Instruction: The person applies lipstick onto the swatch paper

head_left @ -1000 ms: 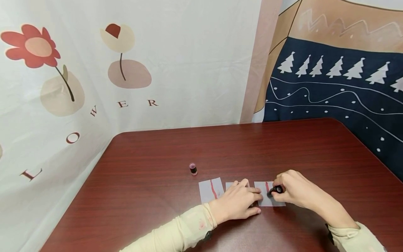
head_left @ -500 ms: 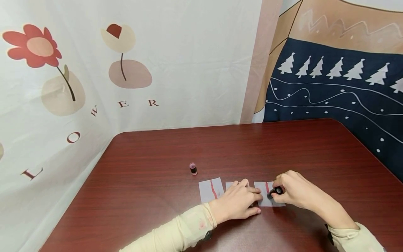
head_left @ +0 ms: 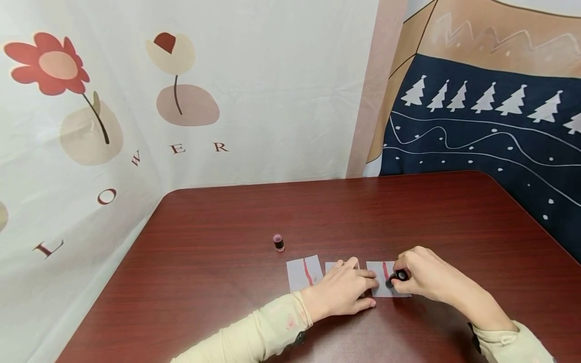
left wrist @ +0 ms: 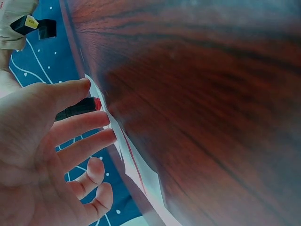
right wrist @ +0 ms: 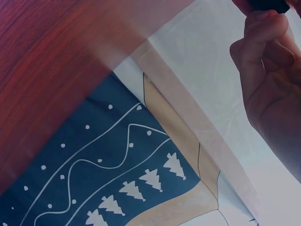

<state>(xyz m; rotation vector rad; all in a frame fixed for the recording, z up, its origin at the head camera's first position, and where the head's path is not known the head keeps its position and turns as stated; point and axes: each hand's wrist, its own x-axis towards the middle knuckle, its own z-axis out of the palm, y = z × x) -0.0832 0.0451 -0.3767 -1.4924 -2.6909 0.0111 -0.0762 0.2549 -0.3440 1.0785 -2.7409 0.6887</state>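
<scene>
In the head view my right hand point(head_left: 426, 275) pinches a black lipstick point(head_left: 399, 275), its tip down at the right-hand white paper point(head_left: 378, 291). A red streak point(head_left: 385, 268) runs from that paper's far edge toward the tip. The left wrist view shows the lipstick's red end point(left wrist: 97, 103) against the paper. My left hand point(head_left: 341, 290) lies over the middle paper point(head_left: 330, 266), mostly covering it, with fingertips on the right paper's left edge. Farther left is another paper point(head_left: 297, 276) with a wavy red line. In the right wrist view the curled right hand point(right wrist: 270, 66) shows.
A small pink-and-black cylinder point(head_left: 279, 243) stands on the dark red-brown table point(head_left: 218, 227) behind the left paper. A white flower-print cloth point(head_left: 272, 91) hangs along the back and left. On the right hangs a navy cloth with white trees point(head_left: 481, 136).
My right hand has drawn the lipstick slightly toward me, and the red streak is a little longer. My left hand has stayed in place.
</scene>
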